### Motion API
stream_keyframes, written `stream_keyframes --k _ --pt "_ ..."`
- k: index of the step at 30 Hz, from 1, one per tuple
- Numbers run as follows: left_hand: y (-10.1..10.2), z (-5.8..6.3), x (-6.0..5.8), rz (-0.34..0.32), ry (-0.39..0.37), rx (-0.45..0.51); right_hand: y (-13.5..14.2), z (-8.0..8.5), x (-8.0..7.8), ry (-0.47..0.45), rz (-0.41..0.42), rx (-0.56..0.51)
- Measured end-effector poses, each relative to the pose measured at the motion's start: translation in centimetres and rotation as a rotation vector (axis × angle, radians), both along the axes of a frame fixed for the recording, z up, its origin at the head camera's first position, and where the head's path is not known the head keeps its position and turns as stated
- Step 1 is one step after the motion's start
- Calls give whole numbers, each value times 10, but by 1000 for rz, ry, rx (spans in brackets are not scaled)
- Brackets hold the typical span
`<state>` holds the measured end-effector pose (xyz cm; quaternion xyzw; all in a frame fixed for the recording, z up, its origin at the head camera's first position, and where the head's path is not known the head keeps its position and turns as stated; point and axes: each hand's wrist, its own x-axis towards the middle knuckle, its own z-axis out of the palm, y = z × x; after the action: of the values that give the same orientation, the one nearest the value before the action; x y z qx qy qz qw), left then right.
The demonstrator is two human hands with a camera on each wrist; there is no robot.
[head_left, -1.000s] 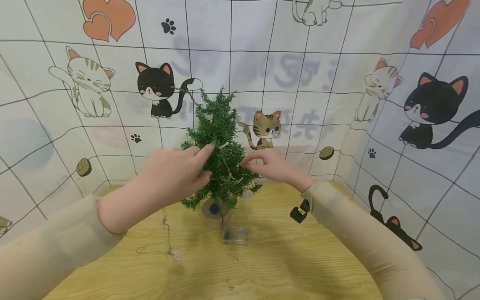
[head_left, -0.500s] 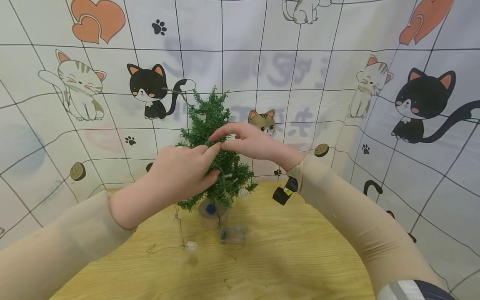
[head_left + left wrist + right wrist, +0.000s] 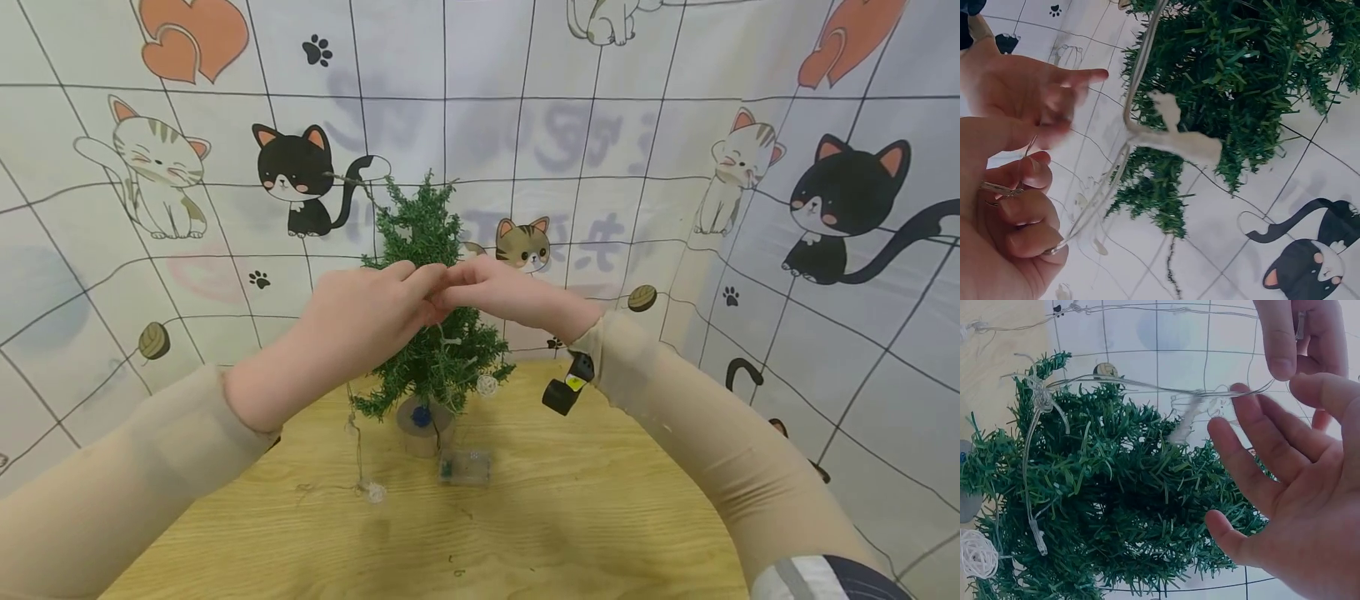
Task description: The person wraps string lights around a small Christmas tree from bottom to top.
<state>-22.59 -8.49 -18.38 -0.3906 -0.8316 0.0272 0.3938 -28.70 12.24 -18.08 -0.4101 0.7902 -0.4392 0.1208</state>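
Note:
A small green artificial Christmas tree (image 3: pixel 420 225) stands on a round base (image 3: pixel 423 429). In the head view my left hand (image 3: pixel 363 321) meets the right one in front of it. Thin clear string-light wire (image 3: pixel 1116 165) runs past the branches into the curled fingers of my left hand, best seen in the left wrist view. My right hand (image 3: pixel 1297 469) has its fingers loosely bent and spread beside that wire, its topmost fingertip by the left fingertips. A white wire ball (image 3: pixel 979 553) hangs among the low branches. Where both hands meet, the exact contact is hidden.
A clear battery box (image 3: pixel 465 468) lies on the wooden table (image 3: pixel 570 517) before the base. Loose wire with another white ball (image 3: pixel 375 492) trails down at the left. The cat-printed cloth (image 3: pixel 600 167) stands close behind the tree.
My right hand has come leftward and up from the tree's right side to the left fingers. The left hand has moved slightly up and right, its fingers drawn closer to the right hand.

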Motion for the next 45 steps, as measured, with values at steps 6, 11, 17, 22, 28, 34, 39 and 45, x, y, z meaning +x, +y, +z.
stream_keyframes --k 6,11,17,22,28,34,39,45 --pt "-7 -1 -3 34 -284 55 2 3 2 61 -39 18" --pt "-14 -6 -5 3 -641 214 4 10 5 96 -74 -49" --pt "-25 -24 -8 -125 -1073 438 9 19 10 121 -171 -134" --pt "-38 -46 -9 -170 -1242 505 12 21 11 69 -185 -211" --pt "-55 -70 -10 -191 -1379 545 17 21 10 24 -232 -290" --pt "-80 -90 -4 -251 -1487 632 19 22 7 -3 -274 -347" --pt "-105 -94 2 -267 -1460 666 27 18 -1 7 -280 -356" --pt "-131 -75 10 -188 -1375 637 38 15 -8 33 -313 -331"
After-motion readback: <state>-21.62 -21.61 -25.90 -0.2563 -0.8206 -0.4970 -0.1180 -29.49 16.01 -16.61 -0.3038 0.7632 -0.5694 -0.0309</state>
